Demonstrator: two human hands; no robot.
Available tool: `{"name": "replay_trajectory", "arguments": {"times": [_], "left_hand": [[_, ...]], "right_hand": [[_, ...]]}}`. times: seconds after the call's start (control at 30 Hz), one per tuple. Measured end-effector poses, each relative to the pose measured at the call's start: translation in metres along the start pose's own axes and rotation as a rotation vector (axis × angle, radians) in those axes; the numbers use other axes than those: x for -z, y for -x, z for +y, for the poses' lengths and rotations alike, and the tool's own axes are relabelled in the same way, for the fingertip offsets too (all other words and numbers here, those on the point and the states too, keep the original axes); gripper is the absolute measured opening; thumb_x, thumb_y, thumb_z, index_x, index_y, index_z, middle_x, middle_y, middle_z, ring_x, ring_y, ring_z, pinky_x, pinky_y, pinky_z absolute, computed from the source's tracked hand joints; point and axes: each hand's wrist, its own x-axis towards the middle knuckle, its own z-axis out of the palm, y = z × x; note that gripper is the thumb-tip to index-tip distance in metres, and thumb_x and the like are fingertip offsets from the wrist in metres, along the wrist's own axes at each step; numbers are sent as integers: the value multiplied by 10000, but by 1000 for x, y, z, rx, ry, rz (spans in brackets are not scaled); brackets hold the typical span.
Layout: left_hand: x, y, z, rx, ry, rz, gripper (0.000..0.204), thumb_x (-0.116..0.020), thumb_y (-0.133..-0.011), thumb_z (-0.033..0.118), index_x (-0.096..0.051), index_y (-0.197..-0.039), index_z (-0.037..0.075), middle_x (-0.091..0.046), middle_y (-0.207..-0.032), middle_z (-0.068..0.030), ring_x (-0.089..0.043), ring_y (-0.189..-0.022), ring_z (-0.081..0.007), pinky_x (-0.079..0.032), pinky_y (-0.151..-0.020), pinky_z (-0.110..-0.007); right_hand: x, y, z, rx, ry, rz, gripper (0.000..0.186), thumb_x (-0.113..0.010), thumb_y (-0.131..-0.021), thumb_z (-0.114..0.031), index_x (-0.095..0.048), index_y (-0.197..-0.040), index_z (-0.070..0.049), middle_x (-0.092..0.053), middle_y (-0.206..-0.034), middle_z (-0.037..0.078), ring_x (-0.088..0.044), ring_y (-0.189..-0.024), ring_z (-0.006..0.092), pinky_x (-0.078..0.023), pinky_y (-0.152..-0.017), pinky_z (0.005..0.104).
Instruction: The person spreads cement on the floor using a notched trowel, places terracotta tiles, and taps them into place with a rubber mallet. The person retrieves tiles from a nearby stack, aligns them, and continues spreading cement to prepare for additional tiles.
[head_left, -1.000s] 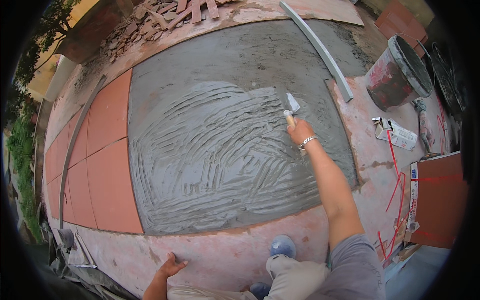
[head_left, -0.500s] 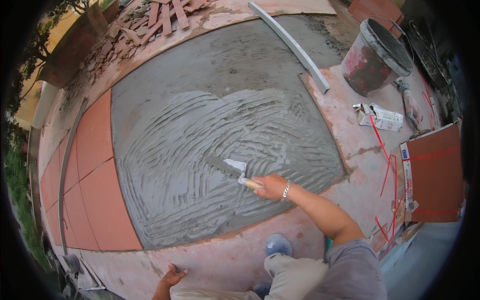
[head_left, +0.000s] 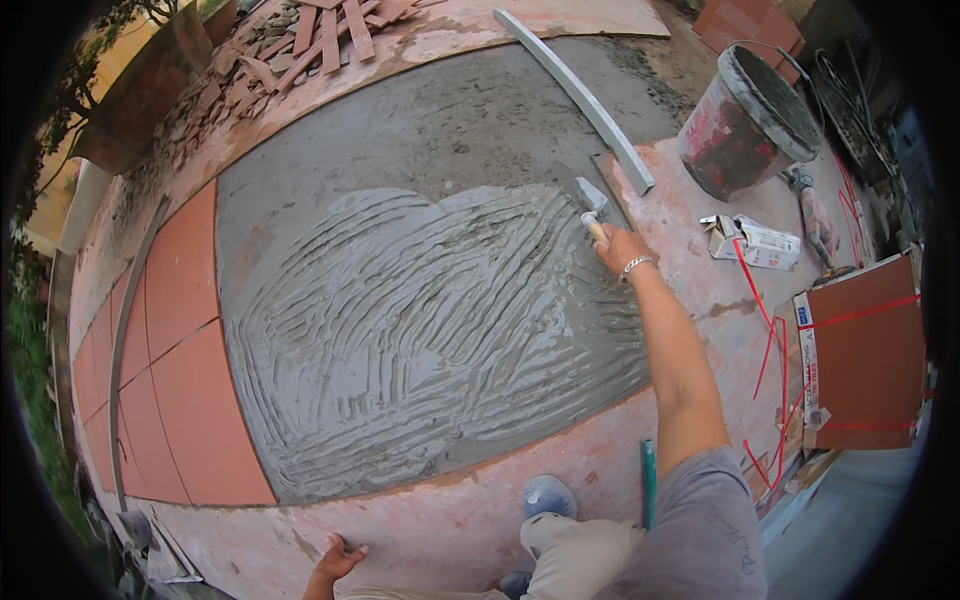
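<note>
My right hand (head_left: 622, 250) grips the wooden handle of a notched trowel (head_left: 592, 194) near the far right side of a wet grey mortar bed (head_left: 400, 130). Curved and slanting ridges run through the paler adhesive (head_left: 420, 300) spread over the middle and near part of that bed. The trowel's blade is partly smeared grey, and only its pale face shows clearly. My left hand (head_left: 338, 558) is low at the near edge, over the pinkish floor, with thumb and fingers apart and nothing in it. Whether it touches the floor I cannot tell.
Laid red tiles (head_left: 190, 370) border the bed on the left, with a long strip (head_left: 130, 310) across them. At right are a metal straightedge (head_left: 590, 105), mortar bucket (head_left: 745, 130), torn white package (head_left: 755, 242), angle grinder (head_left: 818, 215) and strapped tile stack (head_left: 865, 350). Broken tiles (head_left: 270, 70) lie far left.
My right hand has swept the trowel from the middle of the bed to its far right, leaving fresh slanting ridges. My left hand stays in about the same place.
</note>
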Motion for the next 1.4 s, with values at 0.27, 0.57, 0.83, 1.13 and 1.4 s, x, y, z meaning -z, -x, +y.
{"name": "replay_trajectory", "arguments": {"times": [0.27, 0.57, 0.83, 1.13, 1.4], "left_hand": [[-1, -7, -8, 9, 2, -35, 1361, -659, -795, 742, 17, -1518, -192, -73, -1614, -400, -308, -1489, -423, -309, -1197, -389], [-3, -17, -16, -16, -28, -8, 1341, -673, -788, 732, -46, -1512, -205, -110, -1600, -416, -280, -1493, -450, -302, -1199, -401], [1, -6, -7, 3, 24, -34, 1359, -686, -783, 722, -12, -1509, -208, -120, -1600, -413, -295, -1498, -413, -315, -1191, -381], [-1, -4, -9, -13, -4, -32, 1386, -635, -788, 776, 47, -1520, -183, -30, -1617, -400, -238, -1517, -424, -280, -1210, -378], [5, -4, -7, 17, -53, -90, 1359, -611, -800, 783, 40, -1541, -152, -22, -1629, -373, -200, -1530, -416, -248, -1233, -390]], "right_hand": [[-7, -16, -30, -109, 48, 94, 373, -637, -935, -260, -597, -1223, -26, -710, -1082, 250, -672, -1034, 435, -535, -901, 513], [-70, 83, -164, 429, -181, -502, 376, -628, -942, -289, -619, -1196, -12, -708, -1041, 240, -673, -997, 416, -523, -893, 483], [-59, 19, -124, 200, -122, -233, 484, -640, -922, -350, -631, -1315, -67, -713, -1127, 218, -677, -1042, 400, -526, -930, 458], [-20, -40, -24, -92, -202, -11, 401, -659, -908, -288, -674, -1192, -5, -700, -1153, 241, -661, -1083, 408, -515, -947, 464], [-32, -6, -75, -13, -81, 98, 401, -622, -926, -275, -599, -1192, 25, -704, -1030, 287, -676, -981, 458, -531, -876, 521]]}}
